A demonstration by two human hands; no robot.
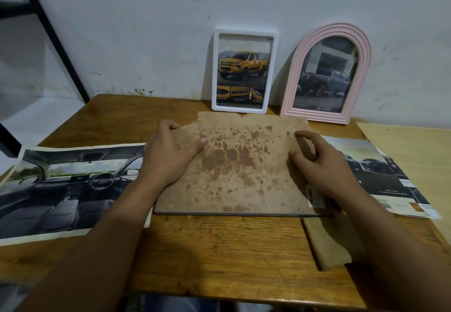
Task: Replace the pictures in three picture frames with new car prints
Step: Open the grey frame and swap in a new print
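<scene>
Two bare forearms nearest the lens, reaching forward over a wooden worktop (219, 243). Left hand (170, 155) on the left edge of a stained brown backing board (234, 165): thumb lying across the board's top face, fingers curled over the edge, so gripping it. Right hand (319, 162) at the board's right side, fingers bent and spread, tips touching or just above the surface; cannot tell whether gripping anything. Board lying flat at worktop centre, dark blotches over its face, far edge ragged, thin dark lower edge showing, barcode sticker (316, 197) at the near right corner.

Left of the board, a wide car-interior print (68, 184) lying flat, its right end under the left forearm. Right of the board, another car print (380, 175) with dark vehicles, flat, partly under the right hand. Near right, below the board, a folded brown paper piece (327, 245), partly hidden by the right arm.

Against the wall, beyond the board: white rectangular frame (245, 71) upright, holding a yellow pickup print. Just beside it to the right, pink arched frame (328, 74) upright, holding a dark pickup print with a Toyota mark. Paler tabletop (415, 150) adjoining at far right. Black metal bar (48, 30) slanting at upper left.
</scene>
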